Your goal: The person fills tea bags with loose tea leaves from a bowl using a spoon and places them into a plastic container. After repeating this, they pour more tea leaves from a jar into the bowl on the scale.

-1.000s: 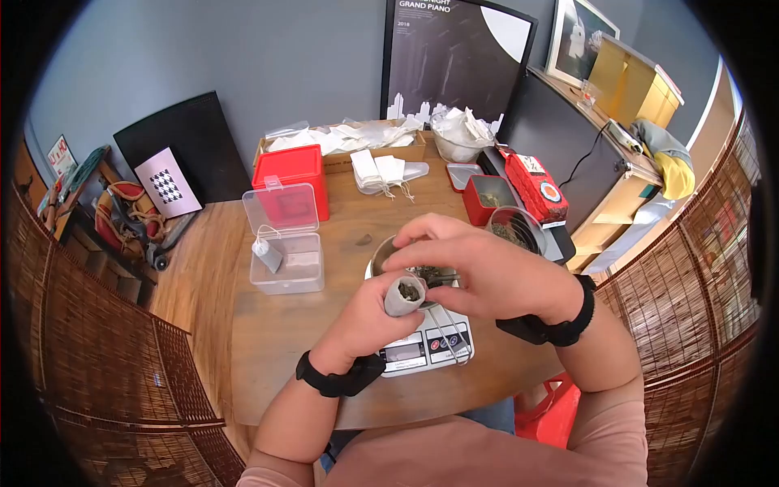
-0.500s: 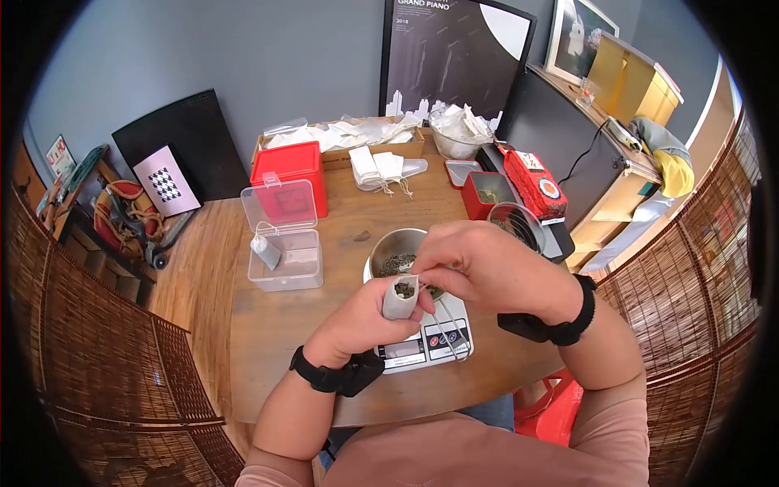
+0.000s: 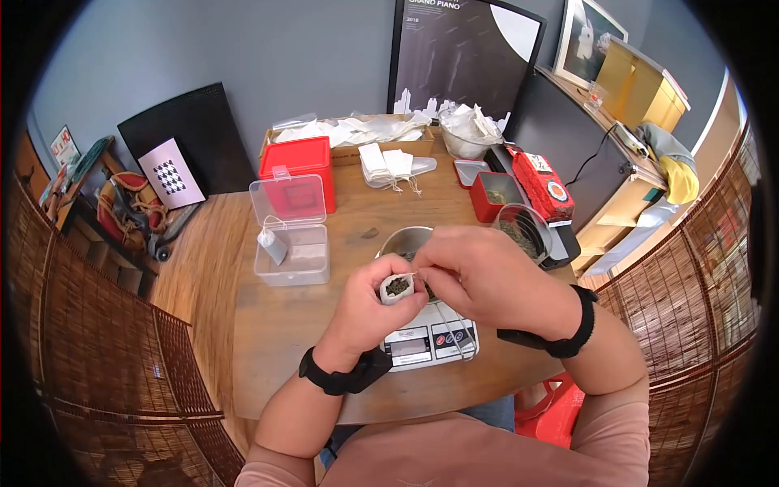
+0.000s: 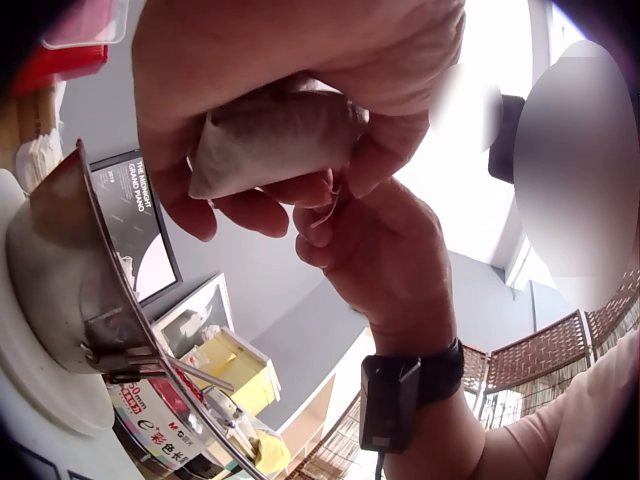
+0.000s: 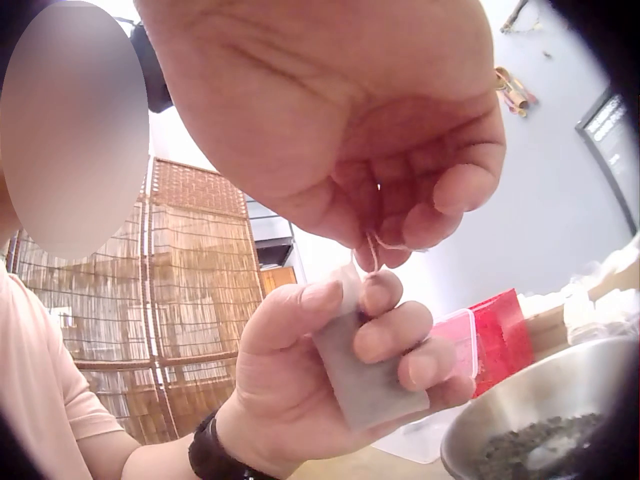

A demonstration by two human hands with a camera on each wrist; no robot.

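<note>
My left hand (image 3: pixel 372 303) grips a small white mesh bag (image 3: pixel 392 294), its mouth facing up with dark dried leaves inside. In the right wrist view the left fingers curl round the bag (image 5: pixel 365 375). My right hand (image 3: pixel 479 272) pinches a thin string (image 5: pixel 373 250) at the bag's mouth, its fingertips close beside the left ones. Behind and below the hands, a metal bowl (image 3: pixel 403 240) stands on a white kitchen scale (image 3: pixel 412 357); loose dried leaves (image 5: pixel 540 448) lie in it.
Left of the hands is a clear lidded box (image 3: pixel 304 264) holding a filled bag (image 3: pixel 273 246). Farther back are a red box (image 3: pixel 302 162), flat white bags (image 3: pixel 388 165) and a cardboard tray (image 3: pixel 349 154). At right stand a red tin (image 3: pixel 489 199) and a glass jar (image 3: pixel 519 230).
My right hand has come down from above the bowl to the bag's mouth, and its fingers have closed on the string. The left hand keeps its grip on the bag.
</note>
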